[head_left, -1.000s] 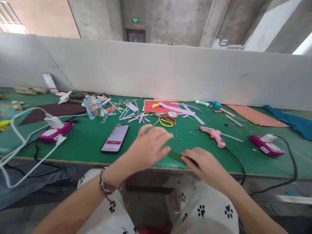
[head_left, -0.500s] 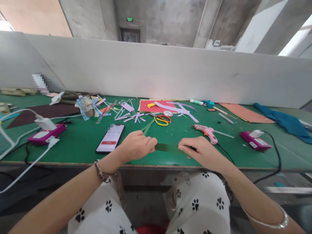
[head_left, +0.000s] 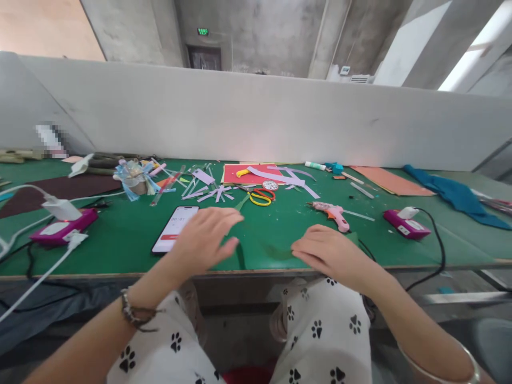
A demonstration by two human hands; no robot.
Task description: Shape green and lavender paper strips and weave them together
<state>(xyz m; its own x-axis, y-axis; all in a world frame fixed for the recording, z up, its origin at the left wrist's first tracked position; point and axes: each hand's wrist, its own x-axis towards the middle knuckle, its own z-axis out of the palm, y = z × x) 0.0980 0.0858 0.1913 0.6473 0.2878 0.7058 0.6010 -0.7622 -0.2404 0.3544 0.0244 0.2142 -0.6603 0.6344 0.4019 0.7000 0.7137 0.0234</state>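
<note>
My right hand (head_left: 326,253) rests at the table's near edge, its fingers pressed down on one end of a dark green paper strip (head_left: 277,252) that lies on the green table mat (head_left: 120,245). My left hand (head_left: 205,239) hovers just left of the strip with its fingers spread and nothing in it, right beside a phone (head_left: 175,228) lying face up with its screen lit. How the right fingers grip the strip is partly hidden.
A pink glue gun (head_left: 333,213) with a black cord, yellow-red scissors (head_left: 261,197), a red sheet (head_left: 240,174) and several lilac paper strips (head_left: 288,178) lie mid-table. Magenta boxes (head_left: 60,230) (head_left: 406,224) with cables sit at both sides. A white partition (head_left: 256,117) backs the table.
My left hand let go of the strip's left end, opened and lifted toward the phone. The right hand stayed on the strip. The view shifted slightly left.
</note>
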